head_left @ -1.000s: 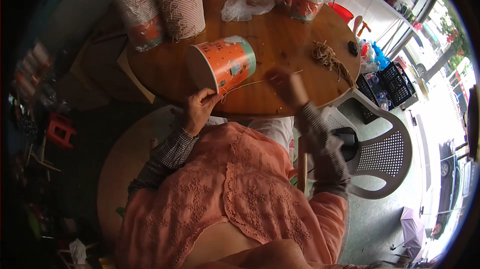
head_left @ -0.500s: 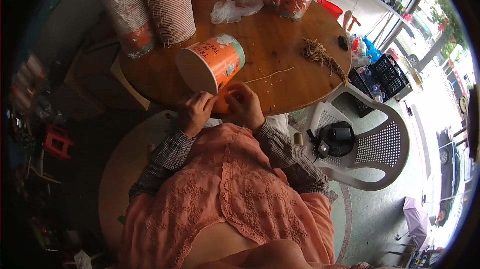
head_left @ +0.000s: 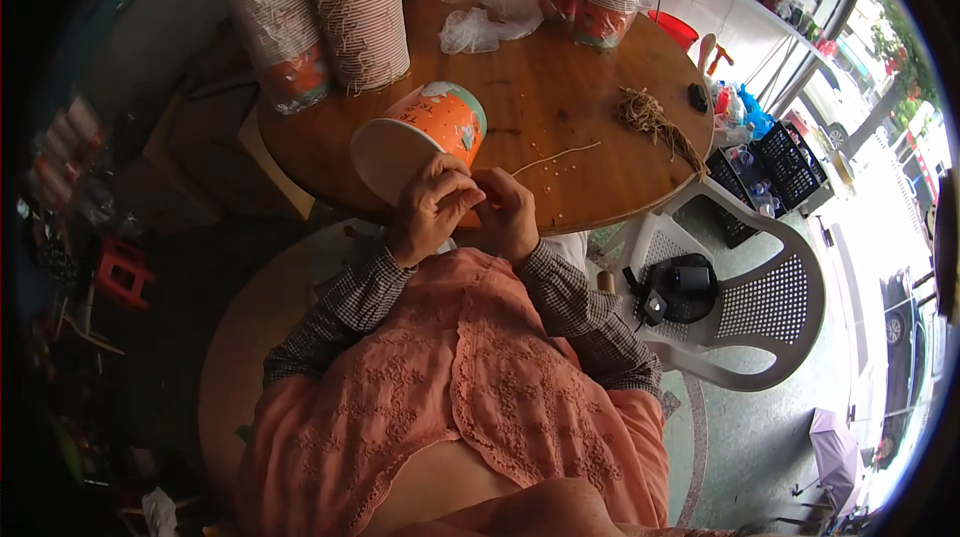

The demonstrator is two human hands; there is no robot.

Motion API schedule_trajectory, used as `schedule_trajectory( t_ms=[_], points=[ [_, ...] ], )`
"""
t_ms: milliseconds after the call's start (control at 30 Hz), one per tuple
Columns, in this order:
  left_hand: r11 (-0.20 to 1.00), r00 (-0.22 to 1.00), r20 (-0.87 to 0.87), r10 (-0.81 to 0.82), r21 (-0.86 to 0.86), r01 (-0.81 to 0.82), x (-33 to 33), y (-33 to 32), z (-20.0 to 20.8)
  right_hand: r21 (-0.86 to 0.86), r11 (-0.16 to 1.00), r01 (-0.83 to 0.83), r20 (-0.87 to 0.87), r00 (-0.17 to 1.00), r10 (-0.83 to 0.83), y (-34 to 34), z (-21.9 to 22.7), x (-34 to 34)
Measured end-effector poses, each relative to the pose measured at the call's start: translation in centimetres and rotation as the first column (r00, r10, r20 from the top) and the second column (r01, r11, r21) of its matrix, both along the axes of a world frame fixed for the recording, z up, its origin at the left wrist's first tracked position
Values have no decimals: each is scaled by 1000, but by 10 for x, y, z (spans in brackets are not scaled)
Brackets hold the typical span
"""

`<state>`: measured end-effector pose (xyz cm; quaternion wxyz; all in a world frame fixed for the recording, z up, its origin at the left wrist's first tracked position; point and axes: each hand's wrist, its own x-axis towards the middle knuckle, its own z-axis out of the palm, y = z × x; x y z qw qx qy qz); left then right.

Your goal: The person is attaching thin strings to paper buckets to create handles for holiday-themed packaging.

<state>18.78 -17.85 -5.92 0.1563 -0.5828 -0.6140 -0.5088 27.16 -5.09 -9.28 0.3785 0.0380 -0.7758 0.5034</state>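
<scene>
"Where's the bucket (head_left: 450, 129)?"
"On the table (head_left: 545, 87), above left of frame centre."
"The cup stacks (head_left: 357, 17)?"
"Some behind it, upper left; others, upper centre."
"And the string bundle (head_left: 648, 115)?"
"Right of the bucket, with the chair (head_left: 808, 305) below in frame."

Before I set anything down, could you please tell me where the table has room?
The table is barest between the orange bucket, plastic bag and twine bundle. Cup stacks crowd its far side; the left hand and right hand crowd the near edge beside the bucket.
</scene>
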Motion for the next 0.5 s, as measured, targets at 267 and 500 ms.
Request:
schedule_trajectory(
  t_ms=[267,500],
  points=[
    [992,985,-128,114,-48,-121,-2,2,-13,-289,957,-28,27,999,37,5,-6,-1],
    [977,983,46,179,-129,-172,-5,8,-26,-271,962,33,264,964,41,11,13,17]
  ],
)
